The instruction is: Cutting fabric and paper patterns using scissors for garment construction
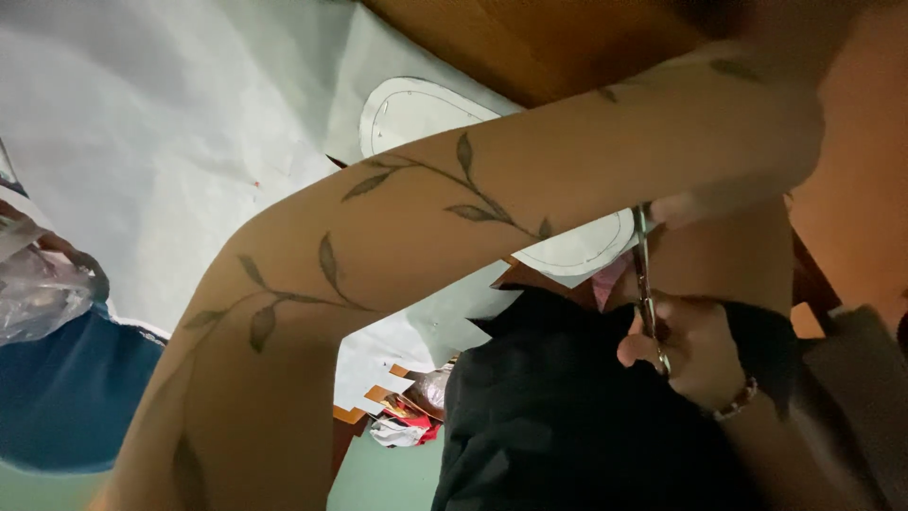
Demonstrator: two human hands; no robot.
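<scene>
The right hand (695, 355) at four o'clock grips scissors (646, 284), blades up at the white paper pattern (426, 109). The tattooed left arm (454, 227) crosses toward two o'clock; whether its hand is open or closed cannot be told.

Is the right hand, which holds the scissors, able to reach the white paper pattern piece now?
Probably yes: the right hand points the scissors up at the white paper pattern piece, their tips at its edge. The left forearm crosses above.

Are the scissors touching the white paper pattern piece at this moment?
Touching. The head view shows the scissors, gripped by the right hand, with blades crossing the edge of the white paper pattern piece. The left hand is hidden behind the forearm.
</scene>
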